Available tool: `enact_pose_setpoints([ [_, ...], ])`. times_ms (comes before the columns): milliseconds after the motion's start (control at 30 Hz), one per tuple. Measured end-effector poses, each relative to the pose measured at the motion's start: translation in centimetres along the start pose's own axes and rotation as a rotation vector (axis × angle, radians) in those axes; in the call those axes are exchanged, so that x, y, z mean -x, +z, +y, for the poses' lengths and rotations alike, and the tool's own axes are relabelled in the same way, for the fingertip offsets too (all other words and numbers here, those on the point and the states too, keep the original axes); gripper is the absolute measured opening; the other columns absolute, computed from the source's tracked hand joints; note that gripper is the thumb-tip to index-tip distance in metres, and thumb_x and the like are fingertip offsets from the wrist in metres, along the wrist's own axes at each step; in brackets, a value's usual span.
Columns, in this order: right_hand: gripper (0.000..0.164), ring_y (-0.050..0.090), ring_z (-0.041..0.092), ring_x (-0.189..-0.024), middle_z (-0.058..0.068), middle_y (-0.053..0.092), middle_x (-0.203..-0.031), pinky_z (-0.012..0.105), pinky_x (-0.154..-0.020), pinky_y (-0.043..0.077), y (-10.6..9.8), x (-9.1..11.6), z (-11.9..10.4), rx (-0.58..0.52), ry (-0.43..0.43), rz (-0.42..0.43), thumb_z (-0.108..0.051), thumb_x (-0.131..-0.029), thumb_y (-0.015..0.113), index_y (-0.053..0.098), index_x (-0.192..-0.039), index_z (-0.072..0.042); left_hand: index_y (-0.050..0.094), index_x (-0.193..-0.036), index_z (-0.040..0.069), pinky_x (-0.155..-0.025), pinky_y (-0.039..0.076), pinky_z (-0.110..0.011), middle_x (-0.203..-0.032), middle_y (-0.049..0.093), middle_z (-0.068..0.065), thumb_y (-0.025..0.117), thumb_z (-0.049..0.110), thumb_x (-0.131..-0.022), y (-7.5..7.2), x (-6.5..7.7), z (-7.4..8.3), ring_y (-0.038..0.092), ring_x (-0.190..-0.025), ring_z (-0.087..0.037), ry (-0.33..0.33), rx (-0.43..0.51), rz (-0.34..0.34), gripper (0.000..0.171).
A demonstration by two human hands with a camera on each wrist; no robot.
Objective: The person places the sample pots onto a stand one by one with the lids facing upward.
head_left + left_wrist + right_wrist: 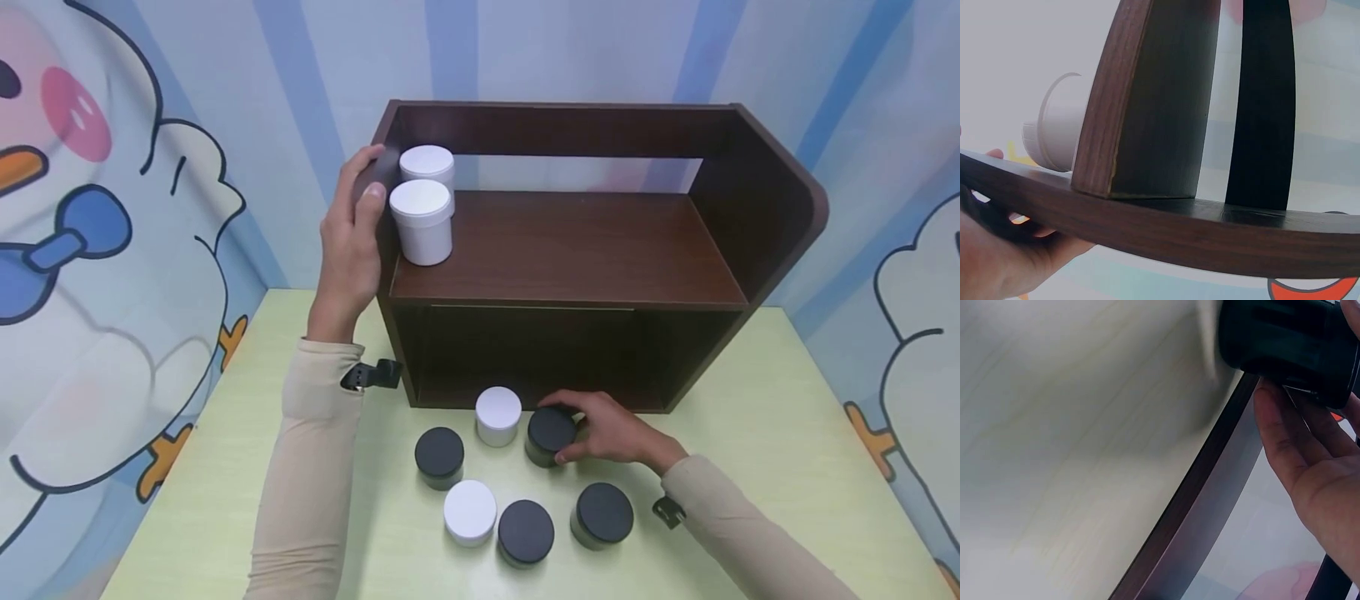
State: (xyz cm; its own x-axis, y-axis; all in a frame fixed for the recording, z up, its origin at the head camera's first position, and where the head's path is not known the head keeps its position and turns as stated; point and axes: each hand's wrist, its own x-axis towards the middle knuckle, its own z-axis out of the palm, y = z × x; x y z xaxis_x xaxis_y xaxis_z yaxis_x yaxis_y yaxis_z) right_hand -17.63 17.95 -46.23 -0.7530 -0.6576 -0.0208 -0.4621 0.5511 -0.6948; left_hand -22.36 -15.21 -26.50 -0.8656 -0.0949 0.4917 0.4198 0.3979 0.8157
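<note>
Upper L of frame: L hand (348, 250) grips dark-brown shelf unit (570, 242) by side panel, nr two white lidded jars (424, 237). Lower ctr: R hand (611, 429), fingers curled round black lidded jar (550, 442), base seemingly on pale-green table (750, 400), just beside short white jar (498, 421).

White cylindrical jars (423, 237): plain
Black round jars (602, 515): plain
Dark-brown boxy wooden shelf (566, 250): grained
Pale-blue wall (570, 54): darker stripes

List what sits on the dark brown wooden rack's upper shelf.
On the upper shelf, at the left end, stands a white cylindrical lidded jar, with a matching white jar behind. The front one covers part of the rear one; lids hide any contents.
</note>
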Motion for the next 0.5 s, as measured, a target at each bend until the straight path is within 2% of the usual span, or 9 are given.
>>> enact_pose_setpoints([
  [267, 0.067, 0.062, 0.017, -0.110, 0.004, 0.067, -0.126, 0.033, -0.090, 0.057, -0.3, 0.2, -0.5, 0.007, -0.002, 0.020, -0.027, -0.071, 0.090, 0.062, -0.131, -0.016, 0.042, -0.149, 0.034, -0.116, 0.035, -0.047, -0.159, 0.039, 0.003, 0.037, 0.048, -0.099, -0.2, 0.0, -0.2, 0.045, -0.138, -0.018, -0.001, 0.002, 0.005, 0.053],
  [500, 0.066, 0.064, 0.014, -0.105, -0.001, 0.070, -0.120, 0.034, -0.093, 0.053, -0.5, 0.4, -1.3, 0.045, -0.031, 0.104, -0.024, -0.070, 0.091, 0.064, -0.129, -0.016, 0.042, -0.150, 0.033, -0.117, 0.035, -0.047, -0.160, 0.038, 0.003, 0.037, 0.048, -0.099, -0.1, -0.1, -0.1, 0.043, -0.140, -0.019, 0.008, 0.004, -0.002, 0.053],
])
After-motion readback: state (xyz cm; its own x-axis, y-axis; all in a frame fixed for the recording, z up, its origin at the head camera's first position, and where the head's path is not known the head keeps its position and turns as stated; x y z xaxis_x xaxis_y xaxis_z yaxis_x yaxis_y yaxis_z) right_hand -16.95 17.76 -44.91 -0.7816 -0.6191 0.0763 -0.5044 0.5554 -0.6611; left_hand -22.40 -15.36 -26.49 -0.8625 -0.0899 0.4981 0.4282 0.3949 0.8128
